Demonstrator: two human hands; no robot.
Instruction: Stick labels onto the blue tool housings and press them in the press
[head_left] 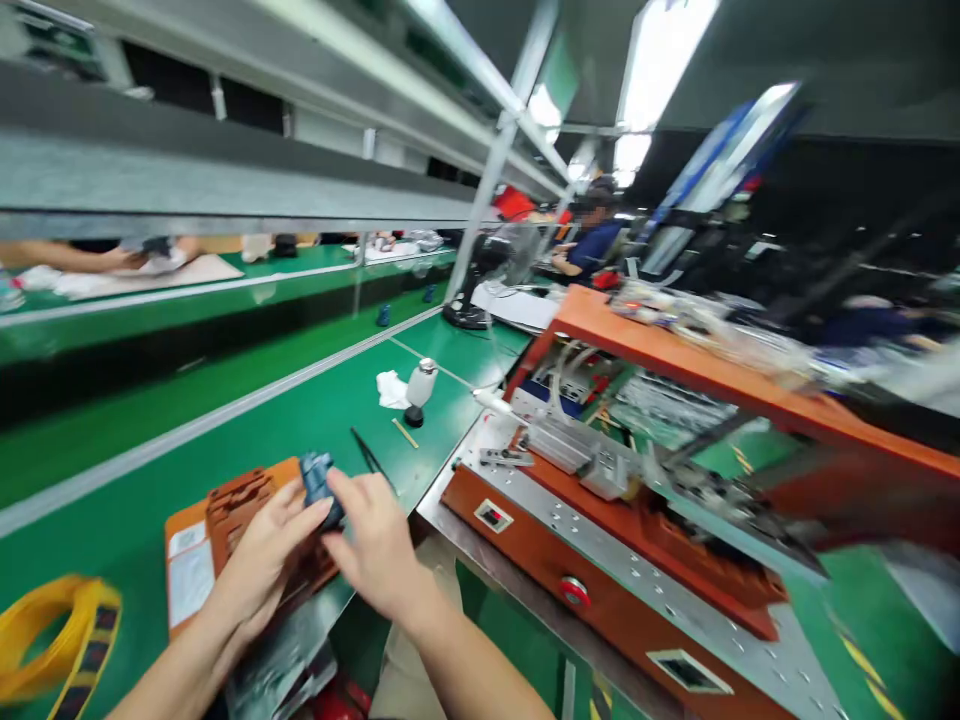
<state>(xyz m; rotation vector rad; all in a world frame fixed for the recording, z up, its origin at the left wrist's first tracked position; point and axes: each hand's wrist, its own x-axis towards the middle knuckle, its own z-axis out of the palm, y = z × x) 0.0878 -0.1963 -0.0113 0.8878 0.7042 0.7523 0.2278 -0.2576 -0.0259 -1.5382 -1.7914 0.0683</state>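
A small dark blue moulded part (319, 478) is held up between my two hands, just over the near end of the green bench. My left hand (262, 550) is closed on its left and lower side, with the thumb along the front. From the right, my right hand (379, 545) grips the same part with thumb and fingers. Under both hands lies an orange fixture block (238, 500) with shaped recesses and a white label (189, 570); my hands partly cover it. Dark tweezers (369, 455) rest on the bench beyond my right fingers.
A white bottle with a dark base (420, 385), a white wipe (391, 390) and a short thin stick (405, 433) are on the bench (330, 400). A yellow roll (60, 635) sits lower left. An orange machine (540, 540) with a red button stands right. Co-workers are beyond.
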